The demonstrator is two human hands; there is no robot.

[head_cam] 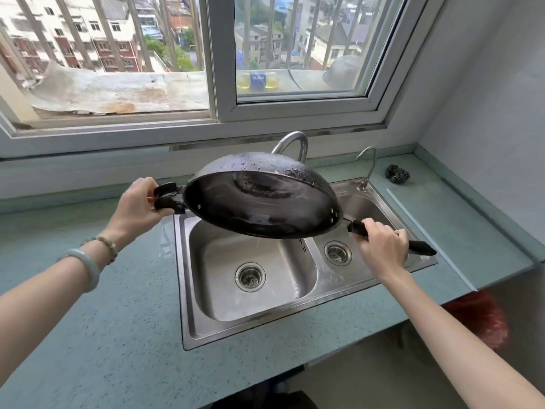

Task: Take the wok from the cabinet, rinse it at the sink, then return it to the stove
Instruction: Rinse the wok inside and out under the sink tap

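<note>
Black wok (259,202) tipped over the steel sink (188,290), my left hand (138,206) clamping its loop handle, right hand (383,246) wrapped round the long one.

Home kitchen, steel double sink (295,329), curved tap (292,143), teal countertop (118,335), barred window (218,54)

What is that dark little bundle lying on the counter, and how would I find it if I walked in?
Start at the steel double sink under the window, then look past its far right corner, beyond the small thin tap. There, alone on the green counter near the wall, sits the scouring ball. It is a dark, tangled wire wad, unlike the smooth metal around it.
</note>
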